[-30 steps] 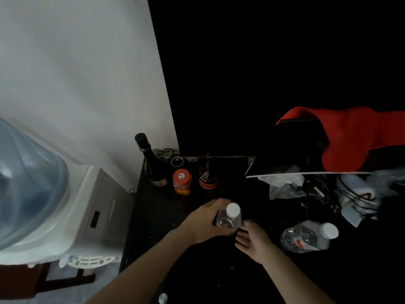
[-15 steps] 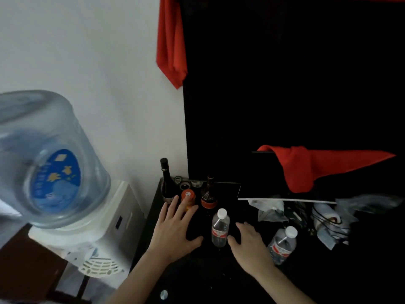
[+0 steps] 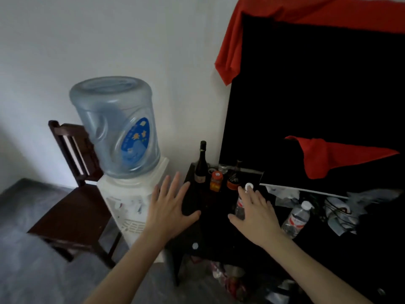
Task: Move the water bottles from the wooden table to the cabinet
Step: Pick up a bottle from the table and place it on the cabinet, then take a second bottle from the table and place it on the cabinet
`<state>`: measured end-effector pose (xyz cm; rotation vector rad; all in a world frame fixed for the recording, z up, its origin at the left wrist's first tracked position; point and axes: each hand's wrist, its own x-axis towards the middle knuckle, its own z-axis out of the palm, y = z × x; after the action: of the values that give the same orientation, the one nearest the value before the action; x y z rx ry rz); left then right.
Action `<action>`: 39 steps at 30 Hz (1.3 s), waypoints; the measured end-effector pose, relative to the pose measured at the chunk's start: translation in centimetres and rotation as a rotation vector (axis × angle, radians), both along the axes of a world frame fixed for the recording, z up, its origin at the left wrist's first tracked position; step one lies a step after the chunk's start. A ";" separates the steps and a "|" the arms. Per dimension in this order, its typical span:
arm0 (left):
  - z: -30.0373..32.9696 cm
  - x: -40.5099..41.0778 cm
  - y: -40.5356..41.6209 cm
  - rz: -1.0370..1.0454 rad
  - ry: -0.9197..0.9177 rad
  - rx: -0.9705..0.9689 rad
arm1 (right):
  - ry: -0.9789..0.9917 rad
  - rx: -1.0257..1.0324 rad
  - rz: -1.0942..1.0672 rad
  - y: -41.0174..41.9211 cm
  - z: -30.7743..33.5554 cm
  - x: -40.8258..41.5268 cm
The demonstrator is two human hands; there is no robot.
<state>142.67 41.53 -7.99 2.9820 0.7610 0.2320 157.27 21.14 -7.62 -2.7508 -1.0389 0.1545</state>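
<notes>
Moved: left hand (image 3: 171, 207) drawn back from the dark cabinet top (image 3: 217, 229), fingers spread, empty
Right hand (image 3: 255, 212): open, against upright water bottle (image 3: 241, 205)

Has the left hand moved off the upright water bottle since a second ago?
Yes. The left hand has let go and drifted left, away from the water bottle, past the wine bottle.

Right hand (image 3: 256, 210) hides most of the upright water bottle (image 3: 240, 205)
</notes>
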 end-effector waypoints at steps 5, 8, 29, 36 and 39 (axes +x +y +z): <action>0.6 -8.6 0.1 0.081 0.014 -0.006 | -0.004 -0.013 0.066 1.4 1.5 -7.2; 1.3 -12.6 0.0 0.141 0.034 0.004 | -0.009 -0.021 0.146 2.5 2.6 -10.3; 2.8 -39.8 -13.6 0.954 0.105 -0.123 | 0.006 -0.041 1.022 9.1 4.0 -31.6; 4.3 -52.4 -23.2 1.374 0.104 -0.164 | 0.030 -0.069 1.422 6.7 4.4 -47.5; 5.0 -57.4 -28.2 1.529 0.064 -0.158 | 0.009 -0.081 1.601 4.1 5.2 -54.5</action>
<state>85.23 13.32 -3.03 1.6142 2.6239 0.0854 102.81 25.23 -2.41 -1.2521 -2.8581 0.3888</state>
